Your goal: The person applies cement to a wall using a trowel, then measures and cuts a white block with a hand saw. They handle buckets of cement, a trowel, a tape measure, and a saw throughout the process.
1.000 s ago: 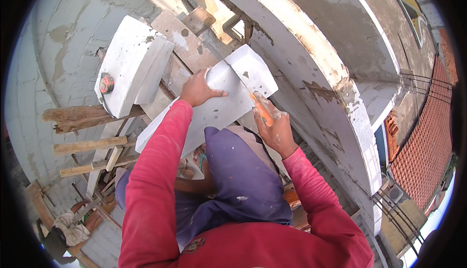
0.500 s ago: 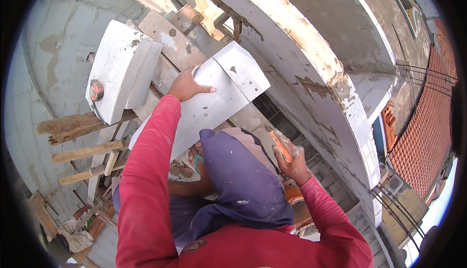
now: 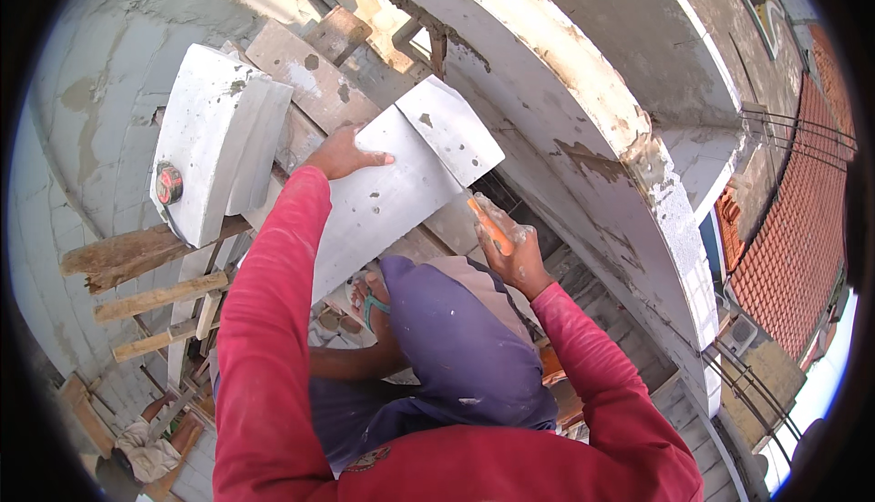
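Observation:
A white lightweight concrete block (image 3: 387, 196) lies slantwise across boards in front of me, with a dark straight line crossing it near its far end. My left hand (image 3: 342, 154) holds the block at its left edge, thumb stretched over the top face and fingers toward the edge. Beside the block's right side, my right hand (image 3: 518, 251) is closed round the orange handle of a hand saw (image 3: 492, 227). The saw's handle lines up with the dark line; its blade is seen edge-on and can hardly be made out. Pale dust coats the right fingers.
Another white block (image 3: 205, 133) stands at left, a round red-and-black tape measure (image 3: 169, 183) on it. Rough timber pieces (image 3: 150, 251) jut out below. A curved white wall (image 3: 583, 165) rises close on the right. My sandalled foot (image 3: 372, 297) is below the block.
My right hand and the saw have moved up and left, closer to the block, along the dark line. My left hand stays on the block; the view has shifted slightly.

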A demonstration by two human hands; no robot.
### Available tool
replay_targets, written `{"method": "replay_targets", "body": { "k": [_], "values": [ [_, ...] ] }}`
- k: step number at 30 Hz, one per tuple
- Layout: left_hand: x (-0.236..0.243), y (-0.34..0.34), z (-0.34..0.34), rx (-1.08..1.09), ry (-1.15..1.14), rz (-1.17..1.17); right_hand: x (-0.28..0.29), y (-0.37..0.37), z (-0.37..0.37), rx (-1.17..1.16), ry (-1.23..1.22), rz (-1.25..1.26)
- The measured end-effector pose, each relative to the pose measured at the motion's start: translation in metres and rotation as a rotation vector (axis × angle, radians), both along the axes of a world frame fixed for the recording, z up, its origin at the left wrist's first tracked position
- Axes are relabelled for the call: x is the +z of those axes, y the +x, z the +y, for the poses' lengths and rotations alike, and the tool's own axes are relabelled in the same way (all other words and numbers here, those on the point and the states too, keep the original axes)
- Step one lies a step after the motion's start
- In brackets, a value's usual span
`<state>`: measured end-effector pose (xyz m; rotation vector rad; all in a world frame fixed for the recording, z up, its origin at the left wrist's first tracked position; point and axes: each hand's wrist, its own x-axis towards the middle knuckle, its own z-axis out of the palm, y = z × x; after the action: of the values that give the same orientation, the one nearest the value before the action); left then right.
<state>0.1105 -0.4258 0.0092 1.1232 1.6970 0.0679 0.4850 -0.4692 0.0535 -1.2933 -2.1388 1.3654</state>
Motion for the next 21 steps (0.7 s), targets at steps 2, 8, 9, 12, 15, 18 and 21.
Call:
{"method": "replay_targets", "body": {
  "k": [2, 8, 9, 12, 15, 18, 21],
  "values": [
    [-0.009, -0.009, 0.007, -0.015, -0.043, 0.026, -0.001, -0.007, 0.010, 0.003, -0.024, -0.048],
    [-0.017, 0.001, 0.018, 0.011, 0.110, 0.135, -0.002, -0.018, 0.030, -0.035, -0.039, -0.059],
    [-0.026, -0.003, 0.013, 0.028, 0.165, 0.217, 0.005, -0.022, 0.032, -0.039, -0.022, -0.032],
    [-0.026, 0.012, 0.054, 0.076, 0.489, 0.335, 0.022, -0.041, 0.043, -0.054, -0.073, -0.056],
    [-0.019, 0.038, 0.127, -0.066, 0.434, 0.143, 0.030, -0.048, 0.045, -0.008, -0.011, -0.098],
    [-0.050, 0.047, 0.159, -0.363, 0.139, 0.109, 0.042, -0.010, 0.021, -0.023, -0.028, -0.075],
    [-0.076, 0.050, 0.162, -0.425, -0.018, 0.015, 0.036, -0.012, 0.013, -0.015, -0.044, -0.058]
  ]
}}
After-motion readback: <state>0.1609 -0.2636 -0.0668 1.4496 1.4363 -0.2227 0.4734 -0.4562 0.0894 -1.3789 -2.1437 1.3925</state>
